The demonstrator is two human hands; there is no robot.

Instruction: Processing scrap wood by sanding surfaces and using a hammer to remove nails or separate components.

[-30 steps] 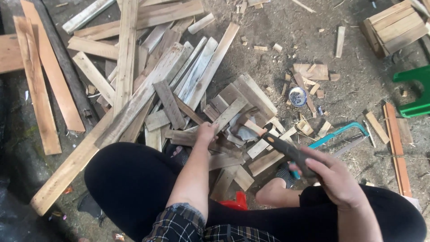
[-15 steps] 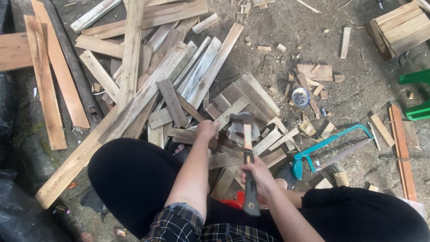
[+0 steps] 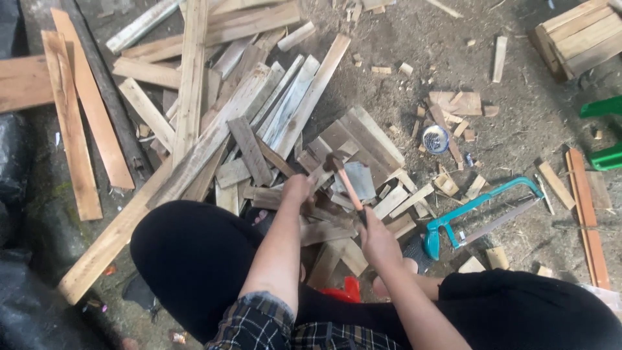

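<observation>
One hammer [image 3: 338, 170] and one teal saw [image 3: 476, 214] are counted. The hammer is gripped by the closed right hand [image 3: 378, 241]; a wood piece [image 3: 324, 194] is held by the closed left hand [image 3: 297, 191].

Hatchet head [image 3: 336, 161] blurred, green object [image 3: 604, 133] cropped (right edge)

We find bare dirt ground [image 3: 518, 110] open at upper right. Ahead, piled grey wooden planks [image 3: 259, 123] block us; a teal-framed hand saw [image 3: 476, 214] lies rightward.

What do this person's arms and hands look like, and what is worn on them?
Both forearms are bare, as are the left hand and right hand: no gloves, watch or rings visible. A dark plaid sleeve, rolled to about the elbow, shows on the left arm.
</observation>
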